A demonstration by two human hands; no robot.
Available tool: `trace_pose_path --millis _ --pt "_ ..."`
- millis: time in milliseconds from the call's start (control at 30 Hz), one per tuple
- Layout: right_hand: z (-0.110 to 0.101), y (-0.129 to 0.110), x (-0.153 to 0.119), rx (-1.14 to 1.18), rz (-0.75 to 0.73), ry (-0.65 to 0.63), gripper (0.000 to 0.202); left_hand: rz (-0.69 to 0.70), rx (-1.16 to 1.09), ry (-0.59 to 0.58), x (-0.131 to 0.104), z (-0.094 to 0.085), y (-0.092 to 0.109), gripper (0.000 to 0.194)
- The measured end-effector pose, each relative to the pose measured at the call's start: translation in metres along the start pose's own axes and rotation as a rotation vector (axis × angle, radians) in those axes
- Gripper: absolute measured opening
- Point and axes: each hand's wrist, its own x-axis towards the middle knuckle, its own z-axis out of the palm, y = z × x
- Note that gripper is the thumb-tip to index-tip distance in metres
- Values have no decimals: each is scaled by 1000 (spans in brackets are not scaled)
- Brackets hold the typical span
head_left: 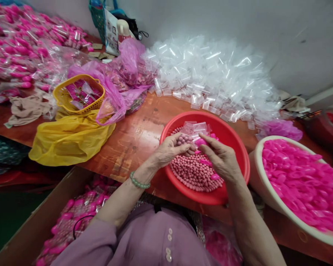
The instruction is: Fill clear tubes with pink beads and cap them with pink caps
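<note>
At my far left lies a heap of wrapped bright pink items (pixel 22 44); nearer stands a yellow basket (pixel 92 106) with a yellow bag (pixel 72 138) just in front; then comes my left hand (pixel 170 148), with 1 bracelet (pixel 140 181) on its wrist, its fingers curled round a cluster of pink beads (pixel 184 139); whether clear plastic wraps the cluster I cannot tell. Next my right hand (pixel 221 158) pinches a bright pink piece (pixel 201 142) between thumb and fingers, close against the cluster; both sit above the red basin (pixel 242 171), among loose clear pieces and over beaded strands (pixel 195 173). To do this well, I judge, my 2 hands want to stay low over the basin; a loose left grip would steady the beads, and a light right pinch would spare the plastic. Rightmost stands a pale tub (pixel 258 155) of pink pieces.
</note>
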Motion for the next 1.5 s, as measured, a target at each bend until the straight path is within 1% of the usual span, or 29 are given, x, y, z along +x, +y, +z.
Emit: trace_pose_path --millis 67,133,167,233,300,367,467,600,700,767,933,1100,1200,1300,1500 --pt "-1 2 2 164 117 73 35 -22 40 -87 -1 -1 2 34" --pt "0 5 3 282 164 116 35 -42 95 -138 0 0 5 29" --pt "2 7 3 318 165 124 34 -47 124 -137 2 0 6 28" --pt "6 9 4 347 152 142 32 -38 187 -99 7 0 8 26" --pt "7 10 4 335 150 173 31 -27 240 -60 13 -1 9 26" --pt "7 11 3 304 153 207 31 -32 274 -55 19 -3 11 25" --pt "6 11 2 261 128 241 30 -74 348 -124 24 -7 15 21" --pt "6 13 1 232 113 276 29 -41 402 -153 26 -10 20 25" --pt "6 15 0 194 74 295 27 -113 353 -186 25 -9 18 29" --pt "6 15 0 164 40 302 25 -131 286 -184 25 -7 14 32" --pt "6 11 0 82 15 301 24 -86 251 -161 25 -7 9 28" --pt "7 8 1 67 -18 289 23 -50 252 -141 27 -7 8 22" --pt "7 8 2 52 -15 286 22 -65 279 -160 28 -6 7 22" --pt "7 8 3 37 -11 279 23 -93 246 -189 27 -5 8 22" --pt "8 9 3 39 -11 272 23 -79 256 -174 27 -4 13 25"
